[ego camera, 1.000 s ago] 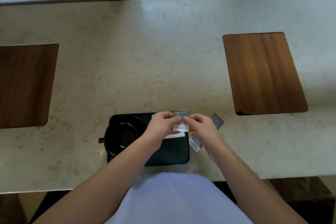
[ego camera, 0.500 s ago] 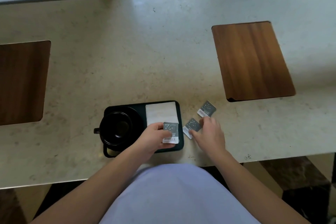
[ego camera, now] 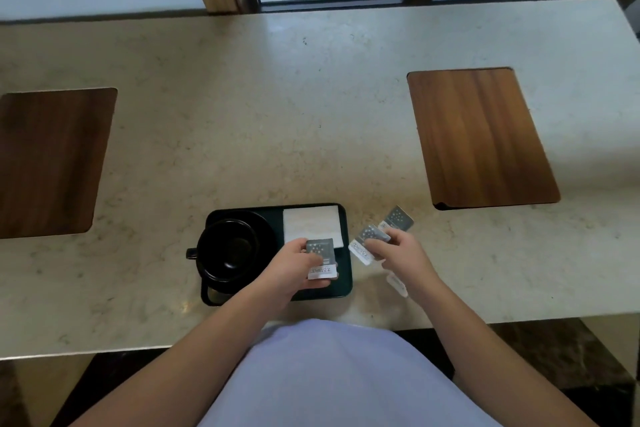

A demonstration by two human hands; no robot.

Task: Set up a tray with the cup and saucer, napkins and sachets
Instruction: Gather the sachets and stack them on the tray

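A dark tray (ego camera: 347, 284) lies at the counter's near edge. On its left side stands a black cup (ego camera: 227, 250) on a black saucer (ego camera: 265, 229), handle pointing left. A white napkin (ego camera: 311, 224) lies in the tray's back right part. My left hand (ego camera: 294, 269) holds a grey sachet (ego camera: 321, 258) over the tray's right side, just in front of the napkin. Right of the tray, my right hand (ego camera: 403, 253) pinches a second grey sachet (ego camera: 367, 243) lifted off the counter. A third sachet (ego camera: 397, 218) lies on the counter behind it.
A pale counter (ego camera: 277, 114) runs along a window. Two wooden inset panels are set into it, one at the left (ego camera: 52, 163) and one at the right (ego camera: 481, 139). A small white paper strip (ego camera: 397, 284) lies under my right wrist.
My left hand brought its sachet down over the tray's right side. My right hand moved to the sachets beside the tray and picked one up.
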